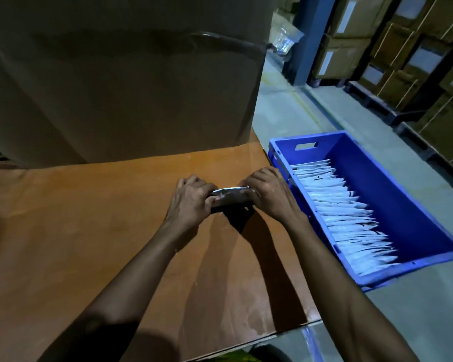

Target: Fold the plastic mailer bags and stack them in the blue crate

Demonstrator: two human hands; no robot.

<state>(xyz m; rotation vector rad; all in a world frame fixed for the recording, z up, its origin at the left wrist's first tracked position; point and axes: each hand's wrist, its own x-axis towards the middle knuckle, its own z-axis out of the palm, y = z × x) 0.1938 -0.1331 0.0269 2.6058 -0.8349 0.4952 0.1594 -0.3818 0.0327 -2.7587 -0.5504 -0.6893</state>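
- Left hand [191, 198] and right hand [268, 194] both pinch one mailer [229, 195], one at each end, just above the table [89, 231].
- Likely mid-fold: line up the edges, press the crease flat, then carry it right.
- Crate [309, 142] sits right of the table, lower down; a row of folded bags [348, 212] fills its left side.
- Table: bare brown board, big carton [120, 79] at the back.
- Beyond: warehouse floor, stacked boxes [408, 48].

The flat orange-brown wood bench [94, 231] looks smooth with a soft shine. The big brown cardboard box [120, 74] looks dull. The blue plastic crate [392, 184] holds shiny white plastic bags [345, 212].
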